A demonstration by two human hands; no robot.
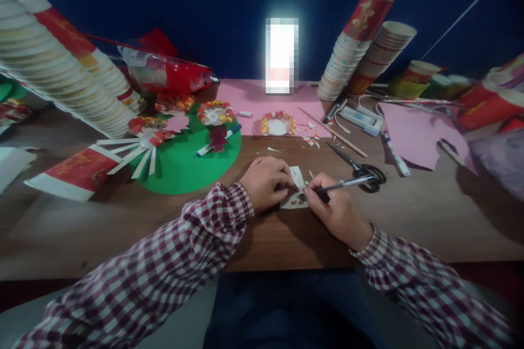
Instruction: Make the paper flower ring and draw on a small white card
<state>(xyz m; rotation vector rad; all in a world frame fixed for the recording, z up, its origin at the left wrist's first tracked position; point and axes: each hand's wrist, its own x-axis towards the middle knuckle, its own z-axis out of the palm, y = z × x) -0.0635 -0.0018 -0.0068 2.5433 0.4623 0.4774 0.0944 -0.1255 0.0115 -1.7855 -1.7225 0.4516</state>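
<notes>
A small white paper piece point(297, 175) lies on the wooden table in front of me, with brownish marks on its lower part. My left hand point(268, 182) holds it down from the left, fingers closed at its edge. From the right, my right hand point(335, 207) grips a pen point(351, 182) with a dark front and a clear barrel. The pen's tip is at the paper's surface, partly hidden by my fingers. Black-handled scissors point(370, 177) rest just behind my right hand, blades spread a little.
Tall stacks of paper cups point(347, 43) stand at both sides. A green paper disc point(192, 166) and a cut red cup point(85, 169) lie left. Behind are pink paper point(245, 98), a yellow-red ring point(278, 122), a wooden stick point(335, 133) and a bright blurred screen point(281, 54).
</notes>
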